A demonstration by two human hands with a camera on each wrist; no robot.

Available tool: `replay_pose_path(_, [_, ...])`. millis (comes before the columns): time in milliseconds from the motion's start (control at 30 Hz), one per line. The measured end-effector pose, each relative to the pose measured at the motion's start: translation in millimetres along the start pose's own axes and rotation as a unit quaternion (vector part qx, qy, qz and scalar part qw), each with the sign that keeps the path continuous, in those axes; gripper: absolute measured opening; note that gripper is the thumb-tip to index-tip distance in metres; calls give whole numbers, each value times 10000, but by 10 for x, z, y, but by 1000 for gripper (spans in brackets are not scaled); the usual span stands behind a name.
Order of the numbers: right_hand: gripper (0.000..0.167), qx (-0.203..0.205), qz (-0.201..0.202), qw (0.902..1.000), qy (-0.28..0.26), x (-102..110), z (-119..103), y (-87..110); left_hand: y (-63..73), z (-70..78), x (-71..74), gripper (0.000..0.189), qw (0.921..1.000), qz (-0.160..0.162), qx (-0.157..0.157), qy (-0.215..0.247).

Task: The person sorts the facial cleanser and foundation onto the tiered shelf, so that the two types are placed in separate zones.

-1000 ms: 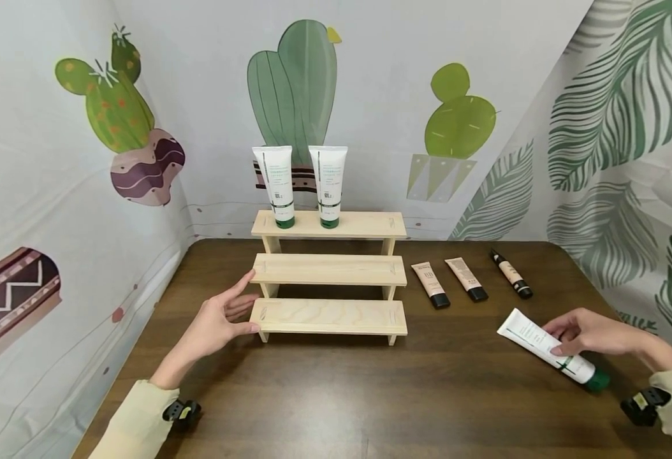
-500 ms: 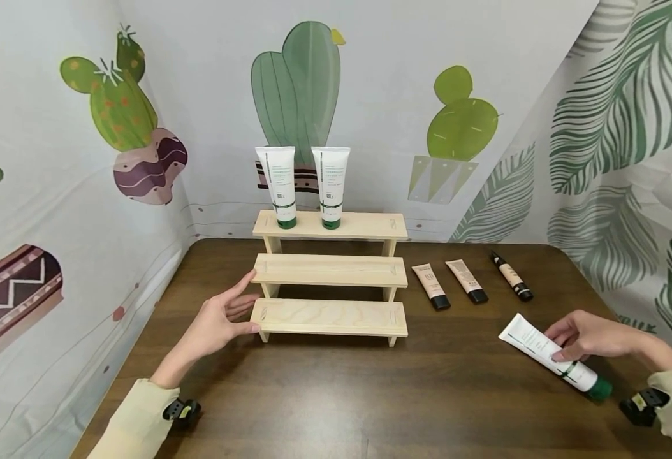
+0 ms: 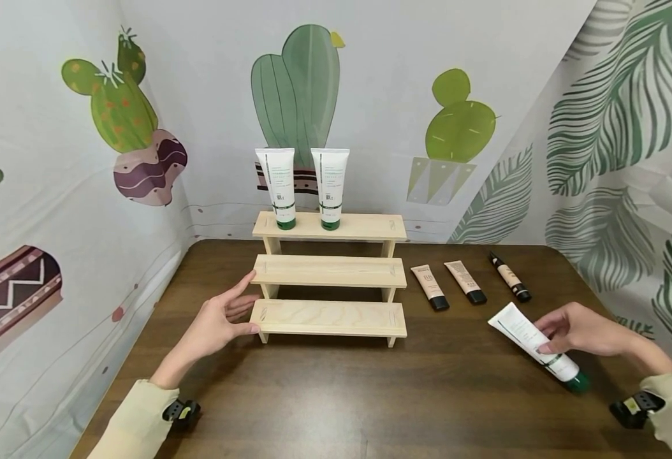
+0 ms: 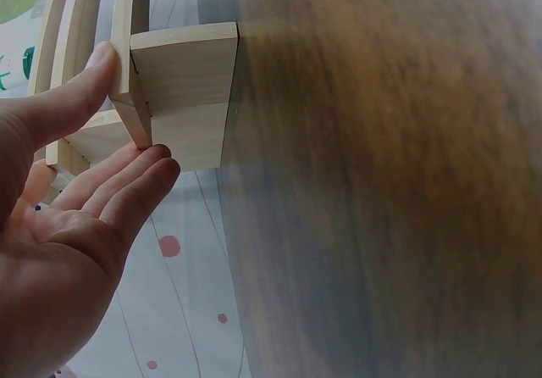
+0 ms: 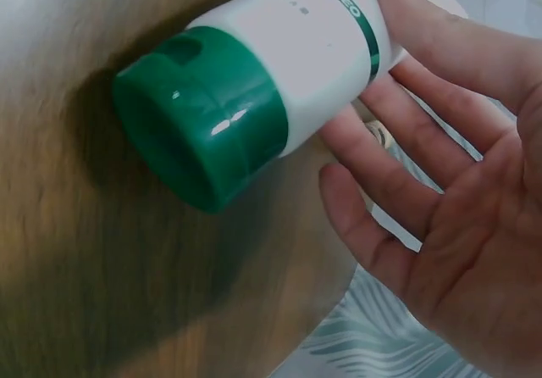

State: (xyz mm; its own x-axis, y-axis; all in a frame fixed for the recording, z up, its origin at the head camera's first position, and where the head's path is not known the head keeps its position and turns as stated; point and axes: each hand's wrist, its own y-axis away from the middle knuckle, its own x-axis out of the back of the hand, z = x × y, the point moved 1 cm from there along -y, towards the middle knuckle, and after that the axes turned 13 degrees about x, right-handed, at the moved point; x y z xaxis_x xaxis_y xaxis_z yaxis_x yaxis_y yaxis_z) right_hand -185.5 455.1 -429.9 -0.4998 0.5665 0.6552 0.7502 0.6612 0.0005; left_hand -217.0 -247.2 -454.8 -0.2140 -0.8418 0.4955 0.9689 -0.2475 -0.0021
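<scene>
A three-step wooden display stand stands on the brown table. My left hand holds its left end, thumb on the lowest step's edge and forefinger reaching the middle step. In the left wrist view, thumb and fingertips meet that plank's corner. My right hand grips a white squeeze tube around its body, tilted with the green cap toward the lower right. The cap shows close over the table in the right wrist view. Two matching tubes stand upright, caps down, on the top step.
Right of the stand lie two small beige tubes with black caps, a BB cream tube and another tube. A slim black-and-beige tube lies farther right. A printed cactus-and-leaf cloth hangs behind the table.
My right hand has shifted left and slightly up in the head view, carrying the white squeeze tube with it. The left hand keeps its place on the stand.
</scene>
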Motion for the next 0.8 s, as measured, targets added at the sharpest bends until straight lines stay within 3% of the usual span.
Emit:
replay_pose_path(300, [38,-379,603,9974,60,-75,-225,-133,-9,0,-4,109,10000,9,1,-41])
replay_pose_path(433, [43,-564,859,9940,367,-113,-336,-203,-11,-2,-4,109,10000,12,-15,-59])
replay_pose_path(800, [53,-531,1533,9828,881,-235,-649,-427,-1,2,-10,109,10000,-12,-64,-16])
